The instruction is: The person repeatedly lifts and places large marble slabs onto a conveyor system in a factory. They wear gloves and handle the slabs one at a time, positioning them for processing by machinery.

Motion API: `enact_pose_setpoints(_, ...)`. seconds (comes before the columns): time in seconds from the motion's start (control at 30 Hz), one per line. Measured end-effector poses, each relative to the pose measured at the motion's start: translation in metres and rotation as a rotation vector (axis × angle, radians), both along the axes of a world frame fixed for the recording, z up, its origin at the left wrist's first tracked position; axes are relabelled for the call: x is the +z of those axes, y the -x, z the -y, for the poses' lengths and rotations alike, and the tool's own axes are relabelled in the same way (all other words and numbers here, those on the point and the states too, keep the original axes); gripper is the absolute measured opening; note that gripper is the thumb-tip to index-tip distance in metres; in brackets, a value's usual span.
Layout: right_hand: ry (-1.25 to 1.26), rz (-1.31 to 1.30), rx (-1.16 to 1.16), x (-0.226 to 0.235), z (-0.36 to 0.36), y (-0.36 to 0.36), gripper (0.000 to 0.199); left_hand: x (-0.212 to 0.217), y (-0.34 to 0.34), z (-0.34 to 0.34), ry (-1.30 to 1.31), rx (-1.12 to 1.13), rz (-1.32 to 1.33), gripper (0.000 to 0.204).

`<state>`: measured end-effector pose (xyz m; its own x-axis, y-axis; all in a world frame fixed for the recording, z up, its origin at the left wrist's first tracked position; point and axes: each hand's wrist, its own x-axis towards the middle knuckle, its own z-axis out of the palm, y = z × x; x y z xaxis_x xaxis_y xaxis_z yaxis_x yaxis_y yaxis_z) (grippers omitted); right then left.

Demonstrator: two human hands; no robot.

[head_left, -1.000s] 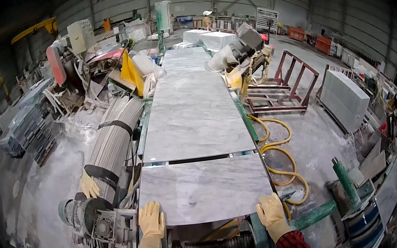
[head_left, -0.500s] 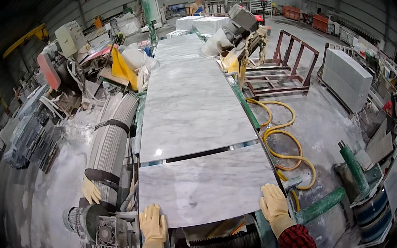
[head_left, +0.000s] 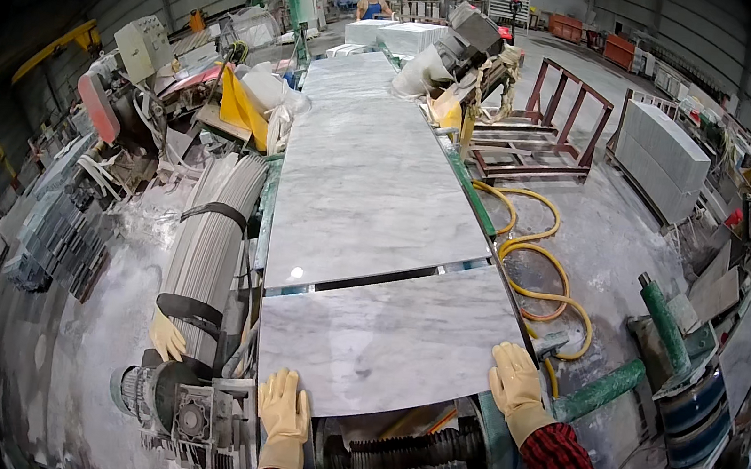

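Note:
A white-grey veined marble slab (head_left: 379, 349) lies on the near end of a long conveyor bed. My left hand (head_left: 284, 420), in a cream rubber glove, rests on its near left corner, fingers stretched forward. At the slab's right edge is my right hand (head_left: 518, 393), gloved alike, fingers extended against the edge. Neither hand grips anything. A longer marble slab (head_left: 373, 177) lies beyond, separated from the near one by a narrow dark gap. Below the near slab's front edge, a black ribbed roller shaft (head_left: 413, 453) shows.
Left of the bed are a strapped grey slatted bundle (head_left: 207, 255), a loose cream glove (head_left: 166, 337) and a motor (head_left: 147, 397). Yellow hose (head_left: 565, 307) loops over the floor at right, near a green pipe arm (head_left: 602, 390). A brown metal rack (head_left: 566, 117) stands farther off; a person (head_left: 373, 8) is far back.
The view has shifted slightly, raising the left-side machinery in the picture. Both my hands stay at the near slab's edges. The distant person appears more upright.

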<state>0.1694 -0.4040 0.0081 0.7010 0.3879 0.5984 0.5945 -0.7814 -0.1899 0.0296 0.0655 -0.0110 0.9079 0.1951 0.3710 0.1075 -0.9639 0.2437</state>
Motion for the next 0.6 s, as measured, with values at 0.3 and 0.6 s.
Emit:
enact_pose_setpoints(0.3, -0.02, -0.049, 0.015, 0.005, 0.001, 0.004, 0.043, -0.005, 0.004, 0.0, -0.01, 0.008, 0.004, 0.044)
enact_pose_setpoints(0.6, -0.004, -0.051, -0.001, -0.002, 0.006, 0.006, 0.042, -0.01, 0.005, -0.001, -0.019, 0.013, -0.007, 0.042)
